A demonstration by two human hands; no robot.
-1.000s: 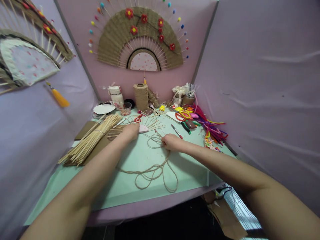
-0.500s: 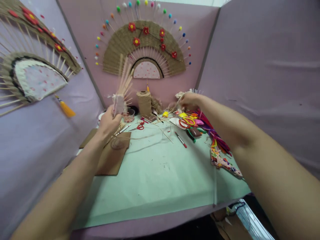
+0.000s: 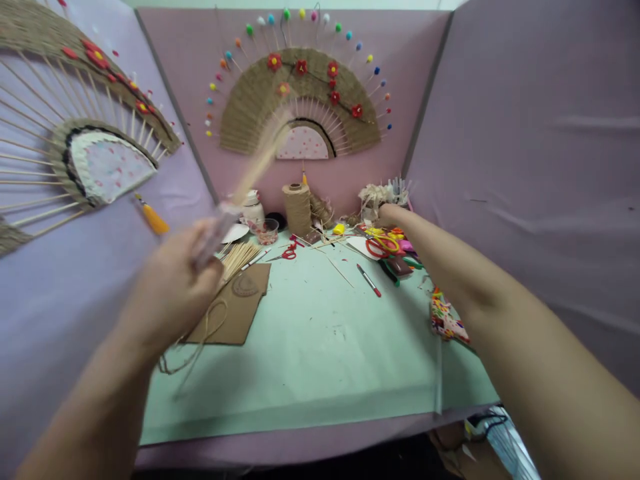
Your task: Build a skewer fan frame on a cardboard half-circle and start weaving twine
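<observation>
My left hand [image 3: 173,287] is wrapped round the base of a small stick fan [image 3: 215,233]; its pale sticks point up and to the right, smeared by motion. Twine [image 3: 200,340] hangs in loops below that hand, beside a brown cardboard sheet [image 3: 245,313]. My right hand [image 3: 393,215] reaches to the back right, at a container [image 3: 371,212] with cream, frilly material on it. The fingers of this hand are hidden, and whether they hold anything does not show.
A twine spool [image 3: 297,208], a clear cup [image 3: 267,231] and a white bottle [image 3: 253,212] stand at the back. Red scissors [image 3: 286,253], a marker [image 3: 369,281] and thin sticks [image 3: 240,260] lie on the green table [image 3: 320,373]. A large fan [image 3: 260,87] hangs on the wall.
My left hand has come nearer and lower with the small fan, now seen more edge-on. The twine has moved left with it. My right hand has gone slightly lower at the back right.
</observation>
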